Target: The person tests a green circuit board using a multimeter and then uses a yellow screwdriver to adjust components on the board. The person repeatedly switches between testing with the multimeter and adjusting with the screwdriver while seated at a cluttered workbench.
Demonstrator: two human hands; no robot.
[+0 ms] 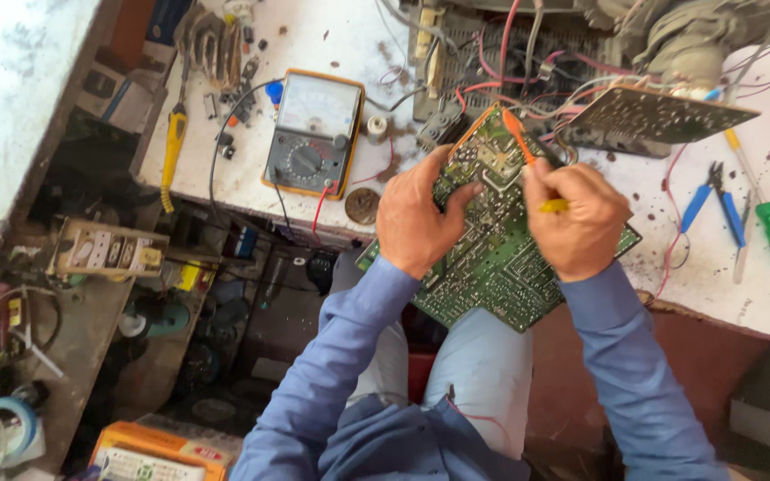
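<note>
A large green circuit board [492,254] lies tilted between the bench edge and my lap, solder side up. My left hand [416,214] grips its left edge, thumb resting on the board. My right hand [577,218] holds an orange and yellow handled tool [528,156] whose tip touches the upper part of the board. Red and white wires run from the board's top to a second, dark circuit board [652,116] raised above the bench on the right.
An analog multimeter [314,134] with an orange case sits on the white bench [764,294] at left. Blue-handled pliers [715,200] and a green screwdriver [768,223] lie at right. A yellow-handled tool [173,151] lies far left. Cluttered shelves stand below left.
</note>
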